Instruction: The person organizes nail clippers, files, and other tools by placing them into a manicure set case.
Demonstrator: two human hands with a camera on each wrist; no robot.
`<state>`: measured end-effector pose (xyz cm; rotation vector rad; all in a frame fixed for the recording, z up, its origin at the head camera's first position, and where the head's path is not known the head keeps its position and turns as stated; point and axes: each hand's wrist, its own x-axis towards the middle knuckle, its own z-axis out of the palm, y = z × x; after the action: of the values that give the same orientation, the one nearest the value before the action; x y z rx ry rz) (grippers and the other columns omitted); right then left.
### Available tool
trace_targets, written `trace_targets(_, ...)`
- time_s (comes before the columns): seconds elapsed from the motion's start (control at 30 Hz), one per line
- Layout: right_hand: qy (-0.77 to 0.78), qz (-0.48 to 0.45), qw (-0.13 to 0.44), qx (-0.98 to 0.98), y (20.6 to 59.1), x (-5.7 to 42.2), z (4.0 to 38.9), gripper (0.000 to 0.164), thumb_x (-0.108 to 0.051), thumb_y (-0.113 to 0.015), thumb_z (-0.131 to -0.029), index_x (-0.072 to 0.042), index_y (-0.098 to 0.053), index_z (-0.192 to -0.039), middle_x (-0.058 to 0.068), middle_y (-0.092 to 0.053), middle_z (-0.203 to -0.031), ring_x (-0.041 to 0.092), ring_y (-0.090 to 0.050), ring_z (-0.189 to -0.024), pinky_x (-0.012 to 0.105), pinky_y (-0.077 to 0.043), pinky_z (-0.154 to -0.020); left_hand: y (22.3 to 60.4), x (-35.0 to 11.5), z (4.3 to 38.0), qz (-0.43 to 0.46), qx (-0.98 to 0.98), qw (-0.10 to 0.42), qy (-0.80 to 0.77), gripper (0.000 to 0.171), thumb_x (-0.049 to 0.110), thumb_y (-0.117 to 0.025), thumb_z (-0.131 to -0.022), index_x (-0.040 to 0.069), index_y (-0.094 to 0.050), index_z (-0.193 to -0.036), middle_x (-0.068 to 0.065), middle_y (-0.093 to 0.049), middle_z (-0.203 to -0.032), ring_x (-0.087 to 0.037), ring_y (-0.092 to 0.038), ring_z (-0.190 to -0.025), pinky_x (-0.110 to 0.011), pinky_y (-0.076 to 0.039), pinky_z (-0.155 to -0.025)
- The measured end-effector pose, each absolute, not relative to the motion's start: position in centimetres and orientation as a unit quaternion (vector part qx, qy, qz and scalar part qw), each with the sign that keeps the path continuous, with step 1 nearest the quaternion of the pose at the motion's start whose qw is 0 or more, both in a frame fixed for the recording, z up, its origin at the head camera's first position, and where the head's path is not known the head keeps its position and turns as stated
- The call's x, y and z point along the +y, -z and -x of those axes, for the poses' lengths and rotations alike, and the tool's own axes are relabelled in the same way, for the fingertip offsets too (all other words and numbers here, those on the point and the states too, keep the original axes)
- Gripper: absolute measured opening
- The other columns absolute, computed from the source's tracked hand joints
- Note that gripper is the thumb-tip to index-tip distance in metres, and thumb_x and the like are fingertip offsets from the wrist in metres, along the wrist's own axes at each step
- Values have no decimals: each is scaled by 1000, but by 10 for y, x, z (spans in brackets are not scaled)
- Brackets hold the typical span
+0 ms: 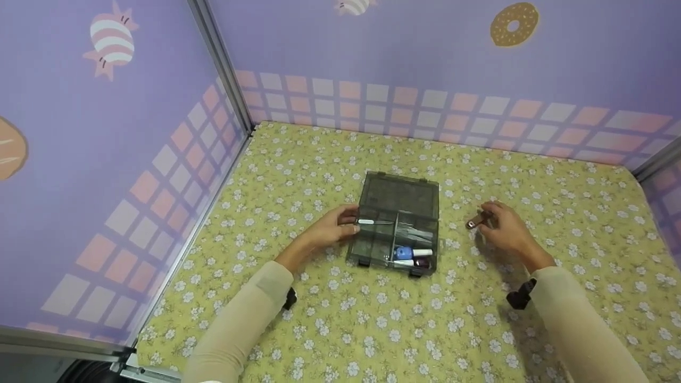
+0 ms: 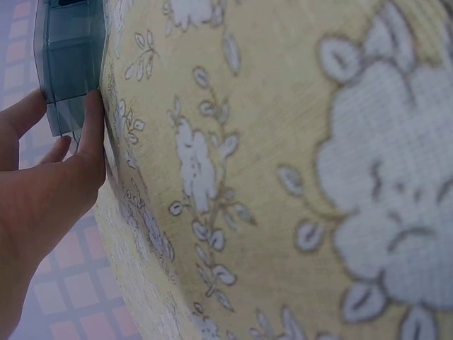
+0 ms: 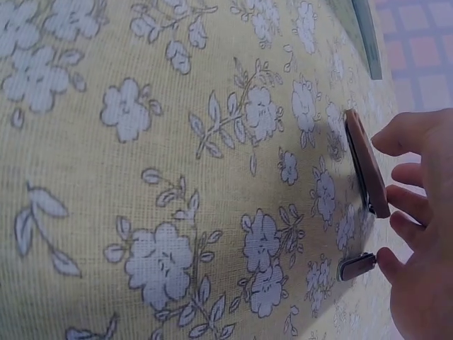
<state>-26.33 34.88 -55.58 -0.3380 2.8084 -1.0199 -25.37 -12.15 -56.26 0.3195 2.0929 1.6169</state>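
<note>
A dark, see-through divided storage box (image 1: pixel 372 247) sits mid-table in the head view, its lid (image 1: pixel 400 196) laid back. My left hand (image 1: pixel 338 226) grips the box's left side between thumb and fingers. In the box are a thin tool with a white end (image 1: pixel 366 222), slim metal tools (image 1: pixel 417 234), a blue nail polish bottle (image 1: pixel 403 253) and a dark purple one (image 1: pixel 422 263). Right of the box, my right hand (image 1: pixel 503 229) pinches a brown nail clipper (image 3: pixel 366 163). A smaller dark metal piece (image 3: pixel 357 266) shows by its lowest fingertip.
A yellow flowered cloth (image 1: pixel 393 319) covers the table. Purple printed panels (image 1: pixel 415 58) stand at the back and left, joined by a metal post (image 1: pixel 223 64). Each wrist wears a black camera mount, such as the right one (image 1: pixel 521 295).
</note>
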Motion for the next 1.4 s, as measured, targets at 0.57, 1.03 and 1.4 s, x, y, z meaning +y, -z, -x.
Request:
trace_targets(0.57, 314, 108, 46, 942, 565, 342, 255, 16, -9, -74, -100, 2, -74, -112, 18, -66, -103, 30, -61, -84, 41, -51, -69, 562, -121, 257, -128, 764, 236, -587, 66, 14, -63, -108, 6, -31, -166, -17, -38, -165, -34, -38, -153, -47, -41, -120)
trace_targets(1.03, 398, 144, 46, 905, 524, 290, 257, 23, -22, -75, -102, -4, -74, -116, 13, -72, -104, 30, -66, -94, 32, -54, -76, 562, -123, 256, -116, 758, 247, -593, 67, 13, -63, -108, 9, -30, -167, -14, -36, -166, -31, -37, -153, -46, -41, -120)
trace_targets(1.4, 424, 235, 57, 873, 506, 208, 244, 17, -14, -80, -98, -5, -74, -111, 7, -72, -102, 22, -70, -90, 38, -61, -81, 560, -123, 255, -117, 751, 254, -598, 67, 13, -63, -108, 9, -30, -167, -13, -36, -167, -30, -36, -154, -46, -42, -119)
